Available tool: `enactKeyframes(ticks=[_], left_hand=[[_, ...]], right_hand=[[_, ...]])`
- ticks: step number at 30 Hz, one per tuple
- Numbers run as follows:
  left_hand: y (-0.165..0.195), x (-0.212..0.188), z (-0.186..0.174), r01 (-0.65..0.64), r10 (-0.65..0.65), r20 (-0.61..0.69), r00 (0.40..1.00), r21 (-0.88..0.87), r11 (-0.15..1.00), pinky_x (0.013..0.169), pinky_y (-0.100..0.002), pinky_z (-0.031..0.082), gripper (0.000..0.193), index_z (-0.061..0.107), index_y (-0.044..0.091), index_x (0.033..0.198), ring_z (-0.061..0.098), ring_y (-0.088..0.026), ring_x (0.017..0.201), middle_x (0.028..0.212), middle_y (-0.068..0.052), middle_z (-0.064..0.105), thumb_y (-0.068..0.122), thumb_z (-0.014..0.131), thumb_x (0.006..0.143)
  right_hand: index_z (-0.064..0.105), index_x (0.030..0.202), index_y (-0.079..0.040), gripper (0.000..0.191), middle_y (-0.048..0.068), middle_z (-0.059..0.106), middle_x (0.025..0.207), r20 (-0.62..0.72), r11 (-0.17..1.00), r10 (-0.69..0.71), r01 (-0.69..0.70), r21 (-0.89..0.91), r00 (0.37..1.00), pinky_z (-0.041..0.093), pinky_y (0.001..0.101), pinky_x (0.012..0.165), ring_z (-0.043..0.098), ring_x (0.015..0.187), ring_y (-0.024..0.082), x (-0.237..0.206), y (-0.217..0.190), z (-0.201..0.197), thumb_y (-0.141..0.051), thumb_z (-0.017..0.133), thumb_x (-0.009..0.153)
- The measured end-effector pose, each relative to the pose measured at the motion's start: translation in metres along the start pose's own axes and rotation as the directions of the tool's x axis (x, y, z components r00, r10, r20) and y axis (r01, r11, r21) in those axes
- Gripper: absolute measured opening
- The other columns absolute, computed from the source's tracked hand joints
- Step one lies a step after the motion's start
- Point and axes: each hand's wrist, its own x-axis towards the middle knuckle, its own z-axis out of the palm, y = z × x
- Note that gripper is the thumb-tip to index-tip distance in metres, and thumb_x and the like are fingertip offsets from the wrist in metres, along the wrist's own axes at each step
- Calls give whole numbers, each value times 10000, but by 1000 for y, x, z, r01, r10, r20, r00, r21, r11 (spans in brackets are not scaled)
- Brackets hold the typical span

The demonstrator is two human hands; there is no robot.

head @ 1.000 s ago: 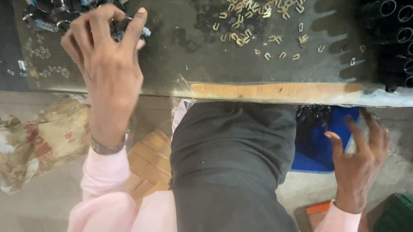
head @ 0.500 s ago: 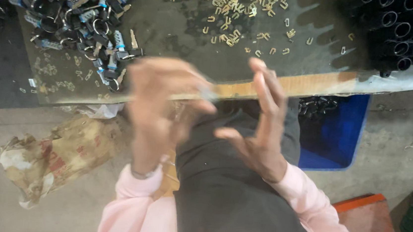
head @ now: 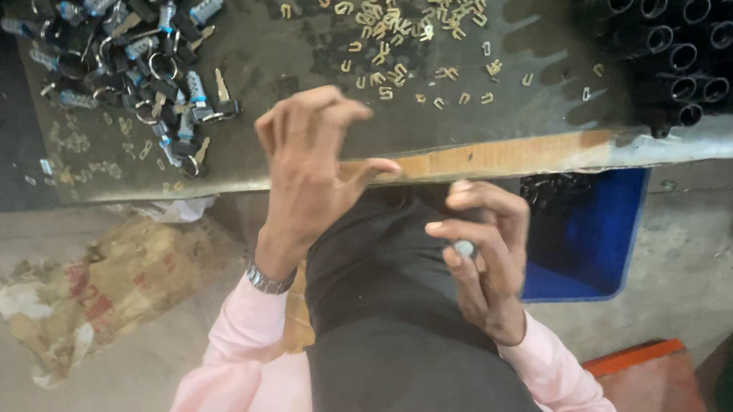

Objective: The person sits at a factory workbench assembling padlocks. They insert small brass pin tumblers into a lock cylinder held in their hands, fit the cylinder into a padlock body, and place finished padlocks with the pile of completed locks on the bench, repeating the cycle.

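Left hand (head: 312,170) was raised over the near edge of the worktable (head: 512,152), fingers curled loosely and spread, nothing visible in it; whether it pinched anything small, I couldn't tell. A metal wristband (head: 268,279) sat on that wrist. Right hand (head: 484,259) hung lower, over the lap, below the table edge, fingers half curled around a small pale round part (head: 465,248) held at the fingertips.

On the table, far left: a heap of grey and blue lock-like pieces with rings and keys (head: 146,45). Top centre: a scatter of small brass clips (head: 401,15). Top right: stacked black tubes (head: 698,49), open ends facing up.

Below the edge, right: blue bin (head: 589,243). On the floor, left: crumpled paper sack (head: 85,296).
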Motion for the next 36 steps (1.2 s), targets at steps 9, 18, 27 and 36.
enactKeyframes(ticks=[9,18,27,36], left_hand=[[-2,-3,-1,-64,52,136,989,80,995,1054,-464,304,885,572,144,1489,470,-269,1175,1214,-56,505,720,700,828],[-2,-19,-5,-94,76,217,973,76,993,1078,-416,310,704,547,229,1470,458,-208,1240,1292,-3,509,634,725,923],[2,-9,3,-82,71,228,971,41,996,1011,-495,305,871,553,118,1495,454,-290,1142,1134,-63,465,662,724,836],[-7,-35,-2,-213,217,55,975,-74,974,951,-401,351,215,716,144,1028,598,-211,1012,1042,8,667,164,868,877]], right_hand=[[663,1032,-36,236,109,741,1023,128,989,-108,94,111,986,548,424,991,736,1018,312,5,19,-13,-261,720,986],[644,1042,11,242,104,632,979,130,841,359,-380,384,924,497,281,809,591,852,157,-7,16,-3,-174,487,1038],[680,1140,25,274,122,726,1067,148,932,240,-270,240,959,539,372,1018,701,989,219,2,16,-1,41,782,887],[655,1058,19,249,134,669,1066,193,585,548,-538,607,814,613,353,832,724,939,223,-23,37,1,72,784,852]])
